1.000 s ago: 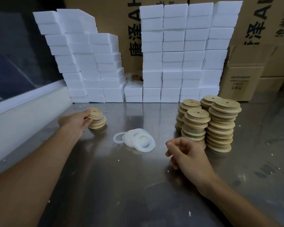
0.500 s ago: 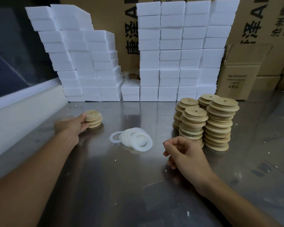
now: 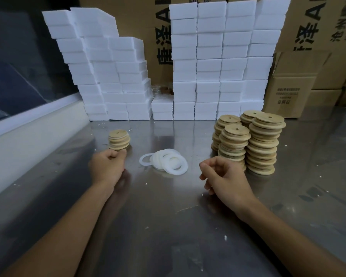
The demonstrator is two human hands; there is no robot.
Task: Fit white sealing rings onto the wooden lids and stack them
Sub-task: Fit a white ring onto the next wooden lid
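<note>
Large black "唐泽" and letter "A" print on the rear cardboard cartons [image 3: 160, 37]

one head-worn wide-angle view looks forward and down across the steel counter [image 3: 168, 226] from close above, facing the white foam blocks [image 3: 218, 62] at the back.

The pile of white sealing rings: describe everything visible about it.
The pile of white sealing rings lies flat on the metal table, between the short lid stack and the tall lid stacks. The rings are thin, flat, translucent white, loosely overlapped; one sticks out at the left edge. Neither hand touches them.
</note>
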